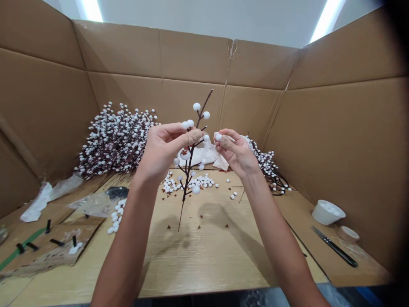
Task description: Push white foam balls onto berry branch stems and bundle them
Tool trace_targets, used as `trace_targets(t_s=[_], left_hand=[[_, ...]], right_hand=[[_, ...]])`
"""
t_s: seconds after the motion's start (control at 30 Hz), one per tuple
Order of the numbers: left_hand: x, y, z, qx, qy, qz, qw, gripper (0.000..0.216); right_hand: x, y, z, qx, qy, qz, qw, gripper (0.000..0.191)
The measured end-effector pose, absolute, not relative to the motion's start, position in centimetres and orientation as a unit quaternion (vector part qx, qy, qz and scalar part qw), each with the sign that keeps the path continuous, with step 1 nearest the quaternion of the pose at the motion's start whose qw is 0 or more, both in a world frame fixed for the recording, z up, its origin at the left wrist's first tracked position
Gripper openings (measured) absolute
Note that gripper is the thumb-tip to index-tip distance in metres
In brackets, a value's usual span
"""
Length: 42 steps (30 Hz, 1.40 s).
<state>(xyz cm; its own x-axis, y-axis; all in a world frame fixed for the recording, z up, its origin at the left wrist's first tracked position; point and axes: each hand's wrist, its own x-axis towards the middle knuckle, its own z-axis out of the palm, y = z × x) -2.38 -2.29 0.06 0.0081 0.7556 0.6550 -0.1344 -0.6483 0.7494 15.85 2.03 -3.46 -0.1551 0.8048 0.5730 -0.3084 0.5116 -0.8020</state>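
Left grip (162, 147) pinching beaded branch (191, 170), right grip (236, 153) holding white bead (218, 137)

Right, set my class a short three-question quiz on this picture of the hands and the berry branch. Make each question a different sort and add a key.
1. True or false: the left hand pinches the branch by its stem.
2. What sits at the fingertips of the right hand? A) a white ball B) a pencil C) a coin
3. Fill the gap: the white bowl stands on the person's ____ side, near the black-handled knife.

Key: 1 true; 2 A; 3 right.
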Motion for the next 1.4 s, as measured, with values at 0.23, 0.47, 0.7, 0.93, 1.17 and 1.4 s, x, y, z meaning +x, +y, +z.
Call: trace_targets(t_s=[0.23, 0.47, 0.7, 0.93, 1.17, 1.4], left_hand=[[-1.6, -2.7, -0.3, 0.638, 0.239, 0.655, 0.327, 0.007], [-0.5, -3.3, -0.5, 0.635, 0.225, 0.655, 0.342, 0.009], [-0.2, -3.4, -0.5, 0.661, 0.216, 0.652, 0.303, 0.010], [-0.2, -3.5, -0.4, 0.686, 0.222, 0.641, 0.263, 0.007], [-0.1, -3.7, -0.4, 0.700, 0.232, 0.635, 0.231, 0.012], [0.4, -4.5, -0.1, 0.704, 0.235, 0.627, 0.237, 0.011]], right_hand=[[15.2, -1.5, -1.4, -0.173, -0.617, 0.382, 0.666, 0.030], [14.2, -3.2, -1.2, -0.131, -0.627, 0.349, 0.684, 0.026], [14.8, -3.7, -1.3, -0.118, -0.648, 0.326, 0.679, 0.024], [15.2, -3.8, -1.1, -0.137, -0.658, 0.311, 0.672, 0.025], [15.1, -3.6, -1.3, -0.152, -0.656, 0.296, 0.677, 0.021], [14.9, -3.4, -1.3, -0.157, -0.649, 0.292, 0.685, 0.020]])
